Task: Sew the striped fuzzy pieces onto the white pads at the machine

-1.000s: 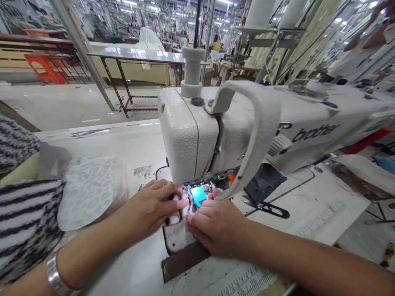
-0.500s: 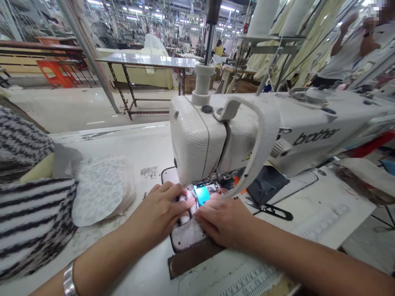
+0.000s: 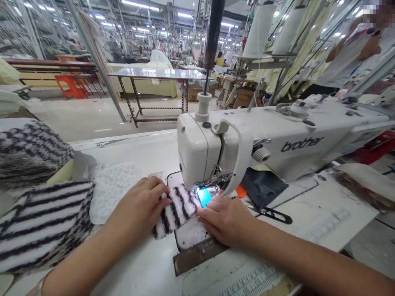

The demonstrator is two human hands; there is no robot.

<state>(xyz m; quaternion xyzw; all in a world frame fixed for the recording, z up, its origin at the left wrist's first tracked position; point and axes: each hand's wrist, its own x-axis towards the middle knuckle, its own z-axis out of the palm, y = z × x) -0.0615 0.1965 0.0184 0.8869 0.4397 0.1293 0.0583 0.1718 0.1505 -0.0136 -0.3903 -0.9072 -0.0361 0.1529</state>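
A black-and-white striped fleece piece (image 3: 179,207) lies at the needle area of the sewing machine (image 3: 200,152), across the metal plate. My left hand (image 3: 143,203) grips its left edge, fingertips and thumb closed on the pile. Bent and pressed together, the fingers of my right hand (image 3: 228,218) meet the right edge of the fleece, just in front of the presser foot. Between the foot and those fingers a small bright blue patch (image 3: 204,197) glows in the lamp light; I cannot tell what it is. The right fingertips are partly hidden.
Left of the machine sit a striped fleece stack (image 3: 46,222) and pale spotted fabric pieces (image 3: 108,189). Thread snips (image 3: 274,214) and dark fabric (image 3: 262,187) lie to the right. White thread cones (image 3: 259,31) stand behind. A person (image 3: 342,61) is at the back right.
My left hand has slid left, away from the needle, and more of the striped fleece now shows. The right hand stays near the presser foot. The camera view has shifted.
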